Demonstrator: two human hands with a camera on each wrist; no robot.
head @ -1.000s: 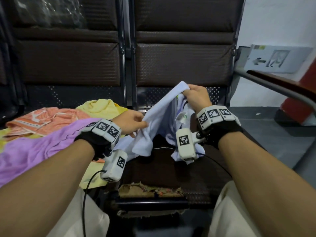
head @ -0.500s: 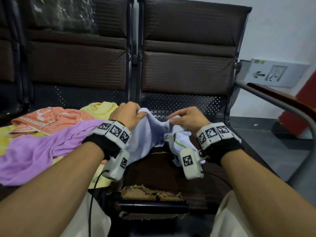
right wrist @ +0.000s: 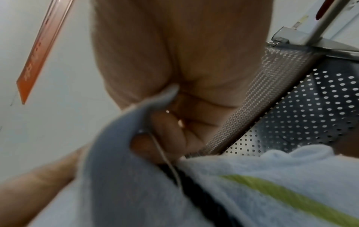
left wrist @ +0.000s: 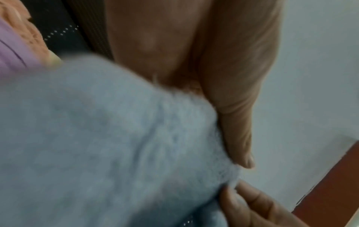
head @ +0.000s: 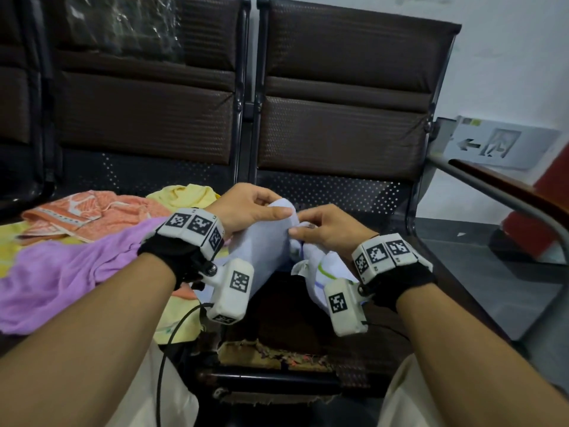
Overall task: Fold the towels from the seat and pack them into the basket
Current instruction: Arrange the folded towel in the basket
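Over the right-hand seat (head: 308, 318) of the bench, both hands meet at the top edge of a pale blue towel (head: 261, 245). Left hand (head: 246, 208) pinches the towel between thumb and fingers; left wrist view confirms the thumb (left wrist: 239, 138) pressed along the cloth. Right hand (head: 326, 226) grips the same towel just beside it, fingers curled into the fabric (right wrist: 174, 130). Towel hangs bunched between the wrists, above the seat; a green stripe (head: 321, 268) shows on the part under the right wrist.

Surface: dark brown woven seat pad, front edge torn with frayed padding exposed (head: 271, 355). Perforated black metal panel (head: 332, 192) sits between pad and backrest (head: 345, 97).

Left seat carries the rest of the pile: purple towel (head: 61, 272) nearest, orange patterned towel (head: 92, 214) behind it, yellow towel (head: 184, 195) at the back and under the others.

Room: white wall (head: 508, 57) on the right, grey sign with an arrow (head: 492, 146) mounted low, metal armrest (head: 498, 195) at the bench end, grey floor (head: 508, 288) beyond, something red (head: 551, 211) at the far right edge. Clear plastic (head: 123, 23) on the left backrest.

Basket not in view.
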